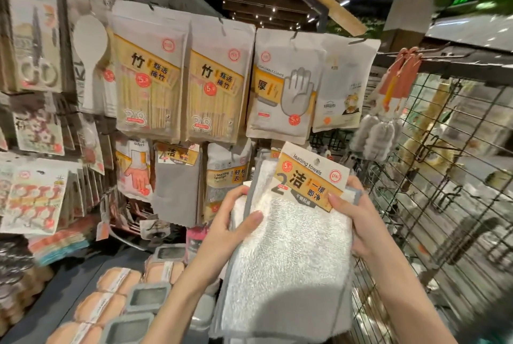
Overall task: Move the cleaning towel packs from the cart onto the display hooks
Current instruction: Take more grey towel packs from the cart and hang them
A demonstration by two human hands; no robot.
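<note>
I hold a white cleaning towel pack [291, 246] with grey edging and an orange-and-white header card in front of the display. My left hand [233, 218] grips its left edge, thumb on the front. At the upper right corner, my right hand [352, 204] pinches the pack with its thumb on the card. The card's hang hole sits at the top, just below the row of hanging packs. Behind the top of my pack hangs another towel pack [266, 166], partly hidden. A grey towel pack [176, 185] hangs on a hook to the left.
Bamboo chopstick packs [151, 77], glove packs [280, 85] and a sponge pack [226, 179] hang on the hooks above and left. A black wire grid panel [433, 177] stands at the right. Sponges and grey trays [138, 296] lie on the shelf below.
</note>
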